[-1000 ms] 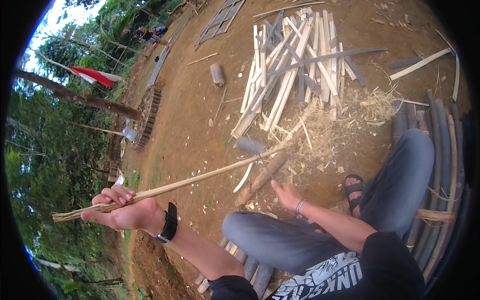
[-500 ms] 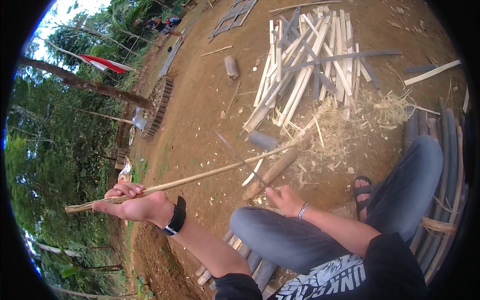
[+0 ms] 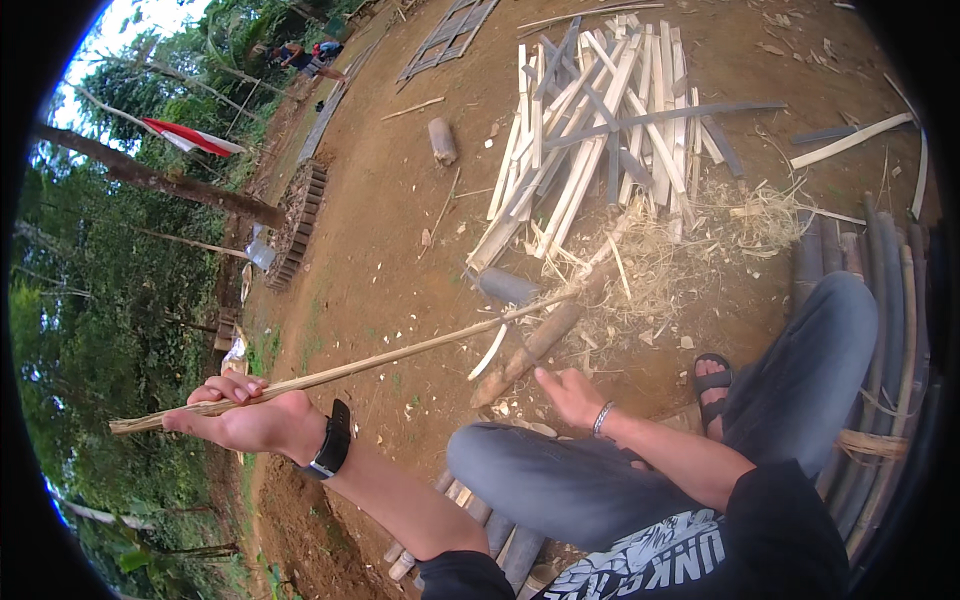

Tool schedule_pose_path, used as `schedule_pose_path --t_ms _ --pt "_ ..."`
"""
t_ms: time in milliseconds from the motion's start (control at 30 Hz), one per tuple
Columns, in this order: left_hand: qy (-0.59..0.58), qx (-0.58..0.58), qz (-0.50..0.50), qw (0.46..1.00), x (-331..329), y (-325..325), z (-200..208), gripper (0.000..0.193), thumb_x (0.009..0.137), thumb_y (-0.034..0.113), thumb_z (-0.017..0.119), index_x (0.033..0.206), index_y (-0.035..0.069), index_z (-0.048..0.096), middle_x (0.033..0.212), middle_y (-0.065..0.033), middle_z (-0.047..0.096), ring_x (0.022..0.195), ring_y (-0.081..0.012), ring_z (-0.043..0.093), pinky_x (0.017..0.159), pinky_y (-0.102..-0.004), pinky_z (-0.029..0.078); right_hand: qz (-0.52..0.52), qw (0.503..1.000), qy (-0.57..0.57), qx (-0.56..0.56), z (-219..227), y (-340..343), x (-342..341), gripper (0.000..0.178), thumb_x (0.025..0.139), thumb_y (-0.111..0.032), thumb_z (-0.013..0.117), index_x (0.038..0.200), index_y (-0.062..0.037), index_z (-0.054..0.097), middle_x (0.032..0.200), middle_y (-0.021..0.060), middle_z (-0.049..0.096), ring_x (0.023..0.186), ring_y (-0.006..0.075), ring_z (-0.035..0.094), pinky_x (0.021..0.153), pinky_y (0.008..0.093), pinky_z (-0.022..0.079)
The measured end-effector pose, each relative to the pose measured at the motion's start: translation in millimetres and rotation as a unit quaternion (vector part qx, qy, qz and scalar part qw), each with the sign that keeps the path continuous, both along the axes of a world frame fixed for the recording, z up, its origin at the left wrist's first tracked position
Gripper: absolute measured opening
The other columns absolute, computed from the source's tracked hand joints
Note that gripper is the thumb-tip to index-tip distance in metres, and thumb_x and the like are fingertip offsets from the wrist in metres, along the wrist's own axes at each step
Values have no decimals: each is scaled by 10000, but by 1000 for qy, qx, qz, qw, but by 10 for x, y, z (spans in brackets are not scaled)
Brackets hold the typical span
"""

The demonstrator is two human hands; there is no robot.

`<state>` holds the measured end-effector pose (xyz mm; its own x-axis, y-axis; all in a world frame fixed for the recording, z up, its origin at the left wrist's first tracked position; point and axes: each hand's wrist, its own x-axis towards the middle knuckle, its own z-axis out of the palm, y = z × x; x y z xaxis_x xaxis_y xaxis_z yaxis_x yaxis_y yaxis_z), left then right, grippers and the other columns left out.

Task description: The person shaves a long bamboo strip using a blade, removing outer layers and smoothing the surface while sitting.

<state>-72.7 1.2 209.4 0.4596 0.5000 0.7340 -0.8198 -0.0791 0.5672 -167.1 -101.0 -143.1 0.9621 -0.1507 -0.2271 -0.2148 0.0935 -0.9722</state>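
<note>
- Left hand (image 3: 250,422) palm up and closed only loosely, fingers curled along one side of the strip (image 3: 390,358) and thumb stretched out on the other, close to its split, ragged end
- Right hand (image 3: 573,397) closed in a fist around a knife (image 3: 522,347); the handle is hidden in the grip and the blade shows as a thin blur
- The strip slants from the left hand across to the upper end of the log (image 3: 498,384) on the ground (image 3: 390,250); its far end merges with the shavings (image 3: 645,285), so I cannot tell exactly where it stops
- The blade's tip lies close to the strip, over the log — whether the edge touches, the blur does not show
- With so light a hold, the strip could roll or twist under the blade, and a cut would then run too deep or skid off
- Its long span between hand and log looks thin; pressing hard there might bow or snap it
- Rough fibres could drive a splinter into the left palm if the strip were pulled through
- A slip toward the body is the worst risk — the knee (image 3: 480,455) is just beside the log, and the sandalled foot (image 3: 713,380) is bare on top
</note>
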Motion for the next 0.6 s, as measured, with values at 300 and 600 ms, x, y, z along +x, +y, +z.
schedule_pose_path --t_ms 300,600 --pt "14 0 -12 1000 187 56 52 548 929 618 338 643 151 361 515 16 301 456 -91 293 468 -212 276 3 997 75 12 -227 -179 168 740 919 -596 388 427 -43 416 403 64 436 383 172 433 422 408 359" --pt "29 -30 -30 999 249 108 30 538 943 593 329 640 150 365 510 11 294 435 -96 269 444 -218 257 -25 986 162 15 -656 -253 219 709 922 -633 332 434 -121 377 388 -33 340 319 111 338 327 332 259"
